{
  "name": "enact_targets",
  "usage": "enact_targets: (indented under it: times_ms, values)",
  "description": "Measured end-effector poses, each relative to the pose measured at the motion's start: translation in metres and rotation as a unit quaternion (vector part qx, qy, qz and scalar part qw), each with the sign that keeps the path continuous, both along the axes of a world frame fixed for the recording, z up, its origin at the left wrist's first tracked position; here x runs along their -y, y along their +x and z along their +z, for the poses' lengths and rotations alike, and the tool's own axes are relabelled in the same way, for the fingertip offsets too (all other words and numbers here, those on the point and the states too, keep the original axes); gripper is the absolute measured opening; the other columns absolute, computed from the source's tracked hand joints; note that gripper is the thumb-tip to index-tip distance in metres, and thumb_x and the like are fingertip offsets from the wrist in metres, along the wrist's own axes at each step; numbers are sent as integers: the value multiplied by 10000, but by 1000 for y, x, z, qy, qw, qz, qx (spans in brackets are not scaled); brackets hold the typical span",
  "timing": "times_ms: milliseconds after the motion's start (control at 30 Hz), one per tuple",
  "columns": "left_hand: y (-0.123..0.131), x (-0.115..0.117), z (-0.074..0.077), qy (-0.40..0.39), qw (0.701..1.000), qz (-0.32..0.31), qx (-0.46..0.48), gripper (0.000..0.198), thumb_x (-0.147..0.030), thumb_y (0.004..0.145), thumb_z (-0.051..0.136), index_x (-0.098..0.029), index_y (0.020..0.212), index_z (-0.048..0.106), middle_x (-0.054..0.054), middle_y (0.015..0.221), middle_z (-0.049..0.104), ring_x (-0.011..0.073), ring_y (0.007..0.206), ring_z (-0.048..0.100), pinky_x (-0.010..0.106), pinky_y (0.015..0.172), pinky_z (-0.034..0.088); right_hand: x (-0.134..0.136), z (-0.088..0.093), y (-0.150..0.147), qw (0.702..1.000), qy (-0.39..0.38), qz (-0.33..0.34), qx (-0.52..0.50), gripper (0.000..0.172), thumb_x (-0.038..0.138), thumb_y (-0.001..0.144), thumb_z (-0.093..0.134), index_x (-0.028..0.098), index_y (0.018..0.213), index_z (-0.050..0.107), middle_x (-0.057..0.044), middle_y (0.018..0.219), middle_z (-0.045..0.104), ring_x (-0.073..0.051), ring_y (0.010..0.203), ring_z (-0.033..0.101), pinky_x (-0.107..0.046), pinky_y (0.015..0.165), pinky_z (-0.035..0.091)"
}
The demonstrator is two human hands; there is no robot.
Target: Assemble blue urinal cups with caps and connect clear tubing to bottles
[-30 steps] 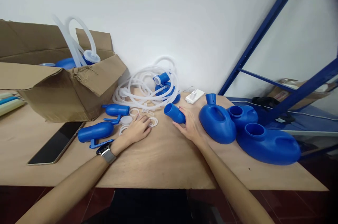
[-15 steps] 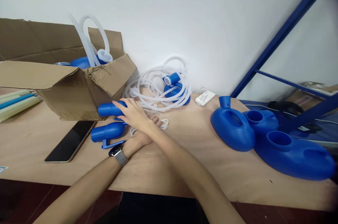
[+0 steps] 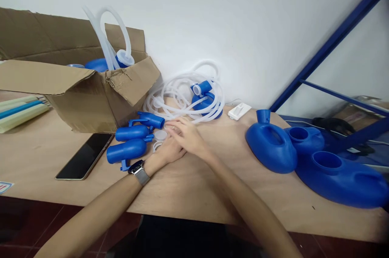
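Note:
My left hand (image 3: 170, 151), with a watch (image 3: 138, 170) on the wrist, rests low over the table, its fingers mostly hidden under the other hand. Crossing above it, my right hand (image 3: 189, 138) reaches left with fingers stretched out over small whitish rings (image 3: 157, 145) and a translucent disc (image 3: 160, 134). Whether the fingertips touch a ring cannot be made out. Just left of both hands lie three blue plastic spout pieces with clips: an upper one (image 3: 152, 119), a middle one (image 3: 133, 132) and a lower one (image 3: 127, 150).
Coiled white tubing (image 3: 179, 83) lies against the wall with blue parts among it. A cardboard box (image 3: 88, 108) and a phone (image 3: 85, 156) are on the left. To the right stand blue plastic bottles (image 3: 270, 148), near a white switch-like piece (image 3: 239, 111) and a blue metal frame (image 3: 328, 39).
My right hand has let go of the upper blue spout piece and moved right, over the rings and my left hand. The view has shifted slightly.

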State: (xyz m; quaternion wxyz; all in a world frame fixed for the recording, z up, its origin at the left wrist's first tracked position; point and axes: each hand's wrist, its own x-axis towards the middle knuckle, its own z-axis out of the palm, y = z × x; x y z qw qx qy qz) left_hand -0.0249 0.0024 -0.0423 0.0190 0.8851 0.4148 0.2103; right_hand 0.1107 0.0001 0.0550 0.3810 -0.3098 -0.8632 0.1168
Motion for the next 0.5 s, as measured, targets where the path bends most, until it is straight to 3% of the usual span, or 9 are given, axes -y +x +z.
enact_targets:
  times_ms: [67,133,167,233,333,400,433,467,500]
  values:
    - [-3,1,11,6,1000,-7,-20,375,-329,1062,490,-191,1355,679,159,1396,667,335,1384,551,610,1268,310,24,8,61,997,0,-74,16,320,354,1090,520,248,1273,759,-97,1277,732,-272,1226,667,-487,1113,535]
    - [-6,1,18,11,999,-21,-40,366,-327,1065,481,-199,1347,676,160,1365,671,321,1366,565,598,1272,314,54,13,127,977,24,-203,59,355,392,1078,509,273,1315,746,-111,1310,725,-320,1262,655,-569,1124,522]
    - [-7,0,21,11,998,-31,-47,370,-330,1071,469,-201,1354,669,157,1367,669,315,1368,563,584,1270,321,71,15,160,951,58,-293,80,362,423,1067,522,292,1316,750,-119,1309,727,-352,1300,631,-628,1140,490]
    - [-11,-3,23,8,997,-51,-55,387,-343,1082,450,-195,1374,655,155,1383,664,308,1371,560,559,1263,337,103,19,222,861,142,-476,104,395,512,1032,579,312,1320,763,-157,1357,710,-433,1440,517,-747,1185,365]
    - [-14,-8,22,6,996,-69,-58,400,-354,1091,427,-185,1373,655,154,1391,667,302,1371,562,537,1255,353,138,21,298,742,187,-638,85,625,690,957,629,339,1472,670,-189,1548,585,-487,1565,342,-779,1248,137]
    - [-15,-10,22,9,996,-74,-57,396,-358,1091,424,-183,1351,667,153,1388,671,300,1369,565,523,1249,365,148,18,336,702,88,-704,62,865,818,876,624,313,1576,570,-241,1679,403,-550,1593,232,-833,1178,176]
    - [-15,-11,21,12,995,-76,-57,397,-361,1091,423,-182,1344,671,155,1389,671,303,1368,566,522,1246,370,150,15,351,689,12,-722,54,908,856,856,605,307,1580,568,-268,1693,359,-572,1592,213,-845,1134,220]
    - [-15,-12,21,15,995,-76,-57,397,-365,1090,422,-181,1337,674,157,1392,671,307,1366,568,525,1243,374,149,11,364,687,-66,-722,43,904,864,858,593,307,1570,580,-297,1677,365,-568,1579,260,-821,1092,292]
    - [-15,-12,20,17,995,-76,-58,400,-368,1091,417,-180,1332,675,159,1396,670,312,1364,570,531,1238,379,146,5,373,706,-127,-696,40,873,834,893,577,290,1575,572,-322,1662,370,-541,1566,318,-770,1059,361]
